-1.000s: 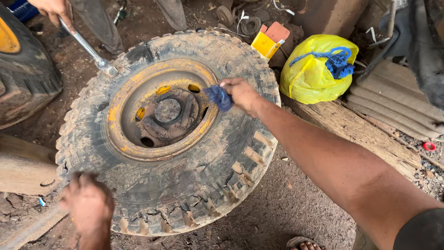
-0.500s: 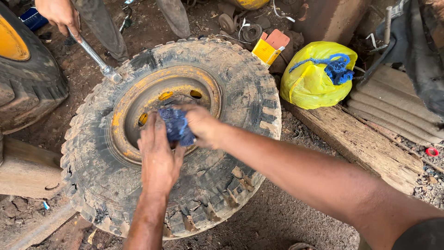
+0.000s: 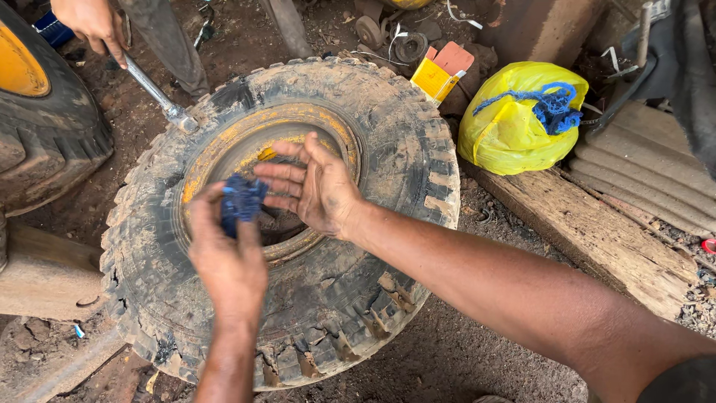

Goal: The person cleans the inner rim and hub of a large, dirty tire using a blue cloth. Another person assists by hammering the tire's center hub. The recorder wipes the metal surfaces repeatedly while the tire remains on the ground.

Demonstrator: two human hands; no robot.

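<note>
We held our left hand (image 3: 227,257) over the middle of the big muddy tyre (image 3: 358,298) that lay flat on the dirt floor (image 3: 477,358), its fingers curled and closed around a small crumpled blue rag (image 3: 240,203), which stuck up above the fingertips. Our right hand (image 3: 313,186) hovered just beside it, palm up and fingers spread wide, holding nothing, and we could not tell whether it touched the cloth. Both hands hung above the yellow rim (image 3: 224,145) and the dark well of the hub. As we judged it, the rag was the weak point: it was only pinched in a loose bunch, and a slack grip could have let it drop into the dirty hub well, where it would pick up grit. A second risk sat at the far edge of the tyre, where another person's hand (image 3: 93,26) held a long metal bar (image 3: 153,89) whose tip rested at the rim; if that bar had slipped, it could have swung towards our fingers. The rag had no clear long axis, being a wad, though its bulk ran roughly upright out of our fist, pointing up and away from us. The tyre's axle line ran straight up towards the camera. A yellow bag (image 3: 514,127) lay well apart, beside a wooden plank (image 3: 597,231).
</note>
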